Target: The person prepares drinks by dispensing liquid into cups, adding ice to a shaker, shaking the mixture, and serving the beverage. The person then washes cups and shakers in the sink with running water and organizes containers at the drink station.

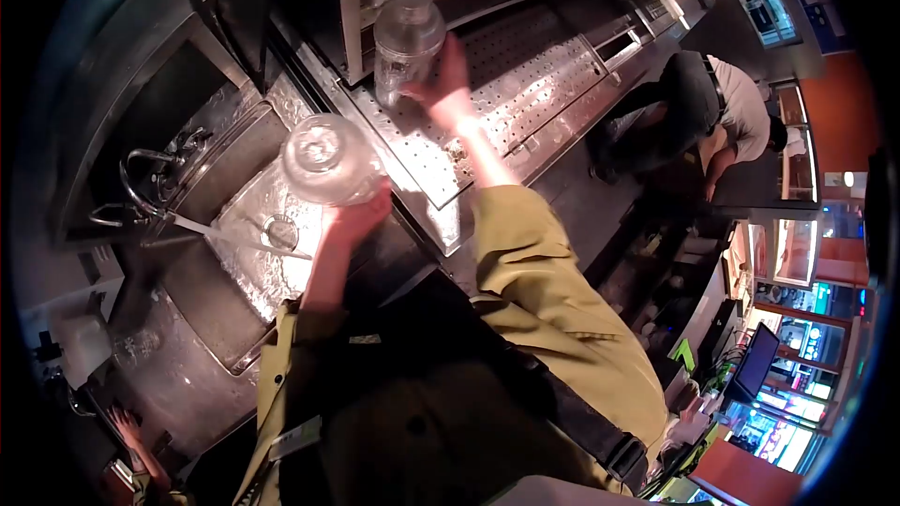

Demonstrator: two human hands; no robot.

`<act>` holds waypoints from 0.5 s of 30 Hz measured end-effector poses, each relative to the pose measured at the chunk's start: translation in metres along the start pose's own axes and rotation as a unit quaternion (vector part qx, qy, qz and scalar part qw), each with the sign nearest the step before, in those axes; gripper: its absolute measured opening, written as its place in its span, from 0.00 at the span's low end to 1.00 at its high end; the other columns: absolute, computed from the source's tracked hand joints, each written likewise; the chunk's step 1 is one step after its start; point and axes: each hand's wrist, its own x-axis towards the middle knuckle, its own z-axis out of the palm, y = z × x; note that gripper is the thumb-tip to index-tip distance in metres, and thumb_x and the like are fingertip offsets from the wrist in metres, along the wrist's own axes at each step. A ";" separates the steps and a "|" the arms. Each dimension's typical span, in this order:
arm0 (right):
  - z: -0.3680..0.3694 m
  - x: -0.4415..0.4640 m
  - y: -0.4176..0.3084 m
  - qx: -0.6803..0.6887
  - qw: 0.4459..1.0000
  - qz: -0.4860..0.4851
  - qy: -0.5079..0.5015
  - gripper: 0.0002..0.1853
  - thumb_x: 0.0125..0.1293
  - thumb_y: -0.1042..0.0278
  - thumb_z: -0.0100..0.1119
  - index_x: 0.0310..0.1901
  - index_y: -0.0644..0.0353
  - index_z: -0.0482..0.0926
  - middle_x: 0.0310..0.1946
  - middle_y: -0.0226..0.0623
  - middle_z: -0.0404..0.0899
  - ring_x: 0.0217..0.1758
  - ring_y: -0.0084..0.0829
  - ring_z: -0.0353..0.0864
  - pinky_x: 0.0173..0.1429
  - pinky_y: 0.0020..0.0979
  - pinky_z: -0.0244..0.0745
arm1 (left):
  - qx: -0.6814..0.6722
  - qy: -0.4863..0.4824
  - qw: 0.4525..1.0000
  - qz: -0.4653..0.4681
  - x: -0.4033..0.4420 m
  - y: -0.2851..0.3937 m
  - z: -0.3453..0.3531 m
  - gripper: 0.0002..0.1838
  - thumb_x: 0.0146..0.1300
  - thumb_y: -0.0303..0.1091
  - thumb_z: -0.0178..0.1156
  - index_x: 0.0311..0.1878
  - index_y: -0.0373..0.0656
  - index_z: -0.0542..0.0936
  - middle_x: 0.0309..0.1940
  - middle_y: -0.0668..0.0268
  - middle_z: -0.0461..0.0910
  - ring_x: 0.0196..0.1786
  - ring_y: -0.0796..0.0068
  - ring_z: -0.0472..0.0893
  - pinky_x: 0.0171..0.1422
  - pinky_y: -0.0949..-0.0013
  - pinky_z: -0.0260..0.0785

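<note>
Above the near edge of the sink [192, 305], my left hand [356, 215] is closed on a clear round container [328, 157], whose ringed base faces up toward me. My right hand [444, 84] is wrapped around the side of a taller clear container [407, 37] with a narrower, stepped top. That one is over the left part of the perforated metal drainboard [530, 61]; whether it rests there I cannot tell. Most fingertips of both hands are hidden by the containers or turned away.
Water streams from a curved faucet [141, 178] into the sink. Another clear vessel [136, 347] stands on the steel counter. A bent-over person [698, 112] is on the right. Someone else's hand [125, 426] appears at lower left. A monitor [755, 361] stands at lower right.
</note>
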 end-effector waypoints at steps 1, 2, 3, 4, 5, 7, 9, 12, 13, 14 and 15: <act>-0.018 0.003 0.020 -0.067 0.998 0.008 -0.010 0.44 0.43 0.54 0.69 0.58 0.67 0.58 0.57 0.55 0.59 0.60 0.49 0.60 0.63 0.40 0.56 | -0.014 0.033 0.999 0.011 0.007 -0.010 0.005 0.35 0.54 0.56 0.48 0.55 0.33 0.63 0.49 0.52 0.67 0.52 0.56 0.67 0.54 0.57 0.61; -0.043 0.006 0.046 -0.153 0.987 0.054 -0.015 0.42 0.45 0.50 0.66 0.57 0.68 0.61 0.58 0.58 0.57 0.60 0.52 0.60 0.63 0.42 0.56 | -0.032 0.062 0.997 0.025 0.017 -0.017 0.010 0.31 0.58 0.54 0.44 0.53 0.36 0.64 0.48 0.53 0.68 0.52 0.56 0.67 0.53 0.57 0.62; -0.050 -0.005 0.087 -0.263 0.960 0.011 0.096 0.41 0.49 0.43 0.60 0.56 0.68 0.64 0.57 0.65 0.56 0.58 0.57 0.60 0.62 0.43 0.56 | -0.054 0.090 0.994 0.041 0.025 -0.019 0.014 0.27 0.61 0.53 0.40 0.52 0.38 0.66 0.47 0.54 0.69 0.52 0.56 0.67 0.52 0.56 0.63; -0.060 -0.016 0.119 -0.294 0.952 -0.006 0.082 0.41 0.49 0.41 0.59 0.59 0.65 0.62 0.56 0.70 0.55 0.57 0.61 0.60 0.61 0.44 0.57 | -0.034 0.100 0.992 0.065 0.039 -0.015 0.018 0.34 0.59 0.61 0.40 0.53 0.38 0.64 0.46 0.53 0.68 0.50 0.56 0.67 0.51 0.56 0.63; -0.065 -0.021 0.139 -0.313 0.948 0.012 0.063 0.37 0.49 0.45 0.61 0.57 0.62 0.66 0.54 0.68 0.58 0.56 0.60 0.62 0.59 0.45 0.61 | -0.002 0.099 0.992 0.083 0.044 -0.019 0.029 0.38 0.57 0.65 0.39 0.54 0.38 0.63 0.46 0.53 0.67 0.49 0.56 0.67 0.50 0.56 0.63; -0.077 -0.020 0.139 -0.262 0.949 0.161 -0.065 0.26 0.50 0.60 0.57 0.52 0.63 0.70 0.41 0.59 0.71 0.45 0.53 0.71 0.52 0.43 0.66 | 0.022 0.040 0.993 0.106 0.051 -0.025 0.041 0.41 0.54 0.66 0.43 0.55 0.34 0.60 0.47 0.52 0.66 0.50 0.56 0.67 0.53 0.55 0.63; -0.083 -0.024 0.140 -0.281 0.948 0.142 -0.050 0.24 0.50 0.63 0.56 0.49 0.66 0.70 0.39 0.56 0.74 0.44 0.50 0.73 0.50 0.42 0.67 | -0.049 0.065 0.987 0.142 0.052 -0.044 0.070 0.46 0.50 0.66 0.50 0.55 0.30 0.59 0.47 0.52 0.64 0.51 0.56 0.66 0.53 0.54 0.64; -0.101 -0.037 0.107 -0.179 0.976 0.125 0.004 0.25 0.52 0.60 0.57 0.49 0.68 0.69 0.44 0.52 0.73 0.46 0.45 0.73 0.51 0.39 0.67 | 0.048 0.023 0.994 0.100 0.068 -0.018 0.075 0.50 0.45 0.71 0.50 0.56 0.31 0.59 0.46 0.54 0.66 0.51 0.59 0.66 0.53 0.59 0.64; -0.106 -0.043 0.097 -0.123 0.982 0.140 0.011 0.25 0.53 0.60 0.57 0.50 0.68 0.69 0.45 0.51 0.73 0.47 0.43 0.73 0.51 0.37 0.67 | 0.035 -0.054 0.998 0.027 0.076 -0.014 0.073 0.50 0.45 0.72 0.50 0.56 0.31 0.59 0.46 0.54 0.66 0.51 0.60 0.66 0.53 0.59 0.64; -0.111 -0.051 0.086 -0.067 0.986 0.154 0.017 0.26 0.53 0.60 0.58 0.51 0.68 0.69 0.46 0.50 0.73 0.47 0.41 0.73 0.51 0.35 0.67 | 0.021 -0.132 0.990 -0.045 0.088 -0.015 0.069 0.51 0.45 0.72 0.50 0.56 0.32 0.59 0.46 0.54 0.66 0.50 0.60 0.67 0.53 0.60 0.64; -0.121 -0.058 0.064 -0.049 0.985 0.164 0.004 0.25 0.53 0.62 0.59 0.51 0.67 0.69 0.47 0.48 0.72 0.48 0.37 0.72 0.51 0.32 0.67 | 0.007 -0.212 0.971 -0.109 0.103 -0.013 0.062 0.51 0.44 0.73 0.50 0.56 0.32 0.59 0.46 0.55 0.66 0.50 0.61 0.67 0.52 0.61 0.64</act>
